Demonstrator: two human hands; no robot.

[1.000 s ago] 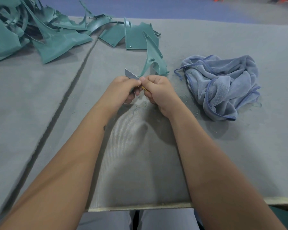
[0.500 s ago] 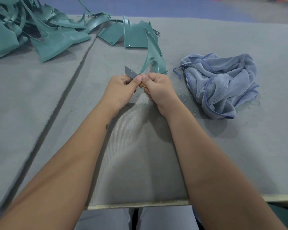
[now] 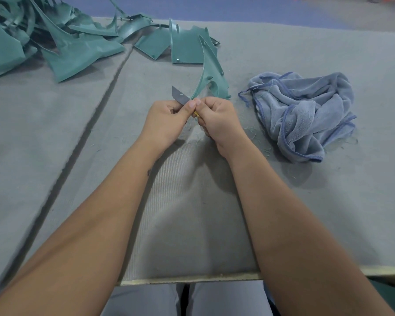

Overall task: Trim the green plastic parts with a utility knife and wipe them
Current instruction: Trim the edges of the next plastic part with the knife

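Observation:
A curved green plastic part [image 3: 206, 65] stands upright on the grey felt table [image 3: 306, 213], its lower end hidden between my hands. My left hand [image 3: 167, 120] pinches that lower end, thumb tip beside the blade. My right hand [image 3: 218, 120] grips a utility knife [image 3: 179, 96]. Its grey blade sticks out up and to the left against the part's edge, and a bit of its yellow handle shows between the hands. A crumpled blue cloth [image 3: 306, 115] lies right of my right hand.
A heap of green plastic parts [image 3: 62, 42] fills the far left corner, with flat green pieces [image 3: 185, 49] behind my hands. Thin green shavings [image 3: 253, 133] lie around the cloth. A dark seam [image 3: 96, 108] runs diagonally across the felt. The table's front edge [image 3: 192, 279] is near my lap.
Both hands stay together on the part and knife. The blade has slid only slightly along the part's edge, and the hands have shifted a little away from me.

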